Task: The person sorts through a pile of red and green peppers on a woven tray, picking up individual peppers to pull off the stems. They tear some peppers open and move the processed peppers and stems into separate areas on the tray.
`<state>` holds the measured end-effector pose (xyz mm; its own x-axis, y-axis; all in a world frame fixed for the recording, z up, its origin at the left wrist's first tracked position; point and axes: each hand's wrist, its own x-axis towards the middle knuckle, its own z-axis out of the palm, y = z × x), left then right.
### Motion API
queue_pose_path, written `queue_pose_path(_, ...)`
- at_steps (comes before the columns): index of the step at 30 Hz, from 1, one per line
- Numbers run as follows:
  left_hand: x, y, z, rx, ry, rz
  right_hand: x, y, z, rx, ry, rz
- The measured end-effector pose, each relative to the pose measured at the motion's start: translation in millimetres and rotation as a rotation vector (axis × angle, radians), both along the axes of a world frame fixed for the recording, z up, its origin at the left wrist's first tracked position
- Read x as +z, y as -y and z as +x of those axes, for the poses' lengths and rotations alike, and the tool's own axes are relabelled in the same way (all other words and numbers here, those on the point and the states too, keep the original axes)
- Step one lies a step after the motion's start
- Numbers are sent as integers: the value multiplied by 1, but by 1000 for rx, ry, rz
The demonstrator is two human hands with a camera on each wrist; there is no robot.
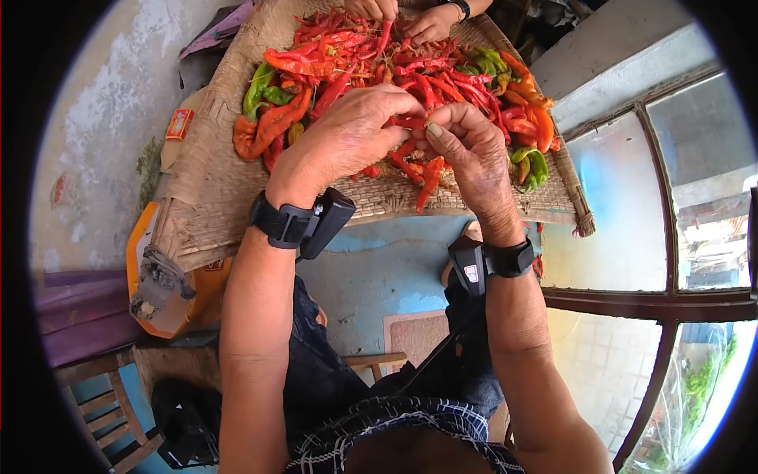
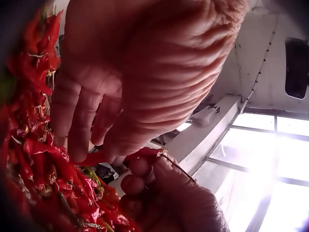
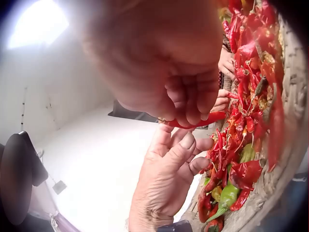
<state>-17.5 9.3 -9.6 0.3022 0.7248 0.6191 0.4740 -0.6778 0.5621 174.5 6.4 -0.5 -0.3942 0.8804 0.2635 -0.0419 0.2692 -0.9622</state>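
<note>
Over the near side of a woven mat (image 1: 213, 182), a red pepper (image 1: 408, 122) is held between both hands. My left hand (image 1: 347, 134) pinches one end with its fingertips, and my right hand (image 1: 478, 162) pinches the stem end between thumb and fingers. In the left wrist view the pepper (image 2: 145, 153) shows a thin dark stem beside the right hand (image 2: 178, 198). From the right wrist the pepper (image 3: 205, 122) lies across the fingers of the left hand (image 3: 164, 183), under the right hand (image 3: 159, 63). Fingers partly cover it.
A pile of red peppers (image 1: 324, 59) covers the mat, with green ones (image 1: 257, 87) at its sides. Another person's hands (image 1: 430, 24) work at the far edge. A window (image 1: 624, 205) stands at right, a wall (image 1: 103, 142) at left, and an orange container (image 1: 142, 245) below the mat's left corner.
</note>
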Motion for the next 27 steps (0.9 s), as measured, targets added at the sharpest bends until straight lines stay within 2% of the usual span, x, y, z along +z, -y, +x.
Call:
queue_pose_path(2, 14, 5, 3, -12, -30, 77, 3, 1, -3, 10, -11, 8)
queue_pose_path(4, 32, 12, 2, 157, -189, -292, 7, 3, -7, -33, -71, -28)
queue_pose_path(5, 32, 11, 0, 155, -190, -294, 4, 2, -5, -36, -71, -30)
queue_pose_path(7, 29, 4, -14, 468, -123, -136, -4, -2, 1, -169, 535, 228)
queue_pose_path(8, 22, -2, -25, 574, -149, 107, -1, 3, -2, -189, 729, 276)
queue_pose_path(9, 16, -7, -31, 574, -150, 107, -5, 4, 0, -189, 728, 276)
queue_pose_path(11, 17, -9, -36, 833, -119, 353, -14, 5, 0, -83, 1001, 406)
queue_pose_path(13, 22, -2, -39, 809, -133, 299, -17, 3, 0, -82, 990, 391)
queue_pose_path(15, 32, 4, -34, 556, -54, -71, -23, -1, -2, -227, 960, 495)
queue_pose_path(16, 38, 8, -29, 560, -54, -70, -21, -2, -3, -224, 958, 497)
queue_pose_path(18, 47, 15, -18, 209, -49, -425, -12, -3, -2, -298, 849, 370)
queue_pose_path(19, 37, 13, -16, 209, -47, -424, -8, -2, -1, -298, 850, 371)
queue_pose_path(21, 7, 8, -9, 136, -205, 88, -2, 2, 1, -239, 632, 352)
queue_pose_path(22, 7, 10, -3, 131, -174, 126, -1, 2, 1, -239, 633, 351)
queue_pose_path(23, 10, 11, -2, 131, -173, 126, -1, 1, 2, -190, 546, 351)
queue_pose_path(25, 17, 11, 1, 30, -222, -97, 2, 3, 4, -146, 462, 349)
queue_pose_path(27, 23, 10, 2, 55, -182, -97, 5, 4, 5, -178, 236, 228)
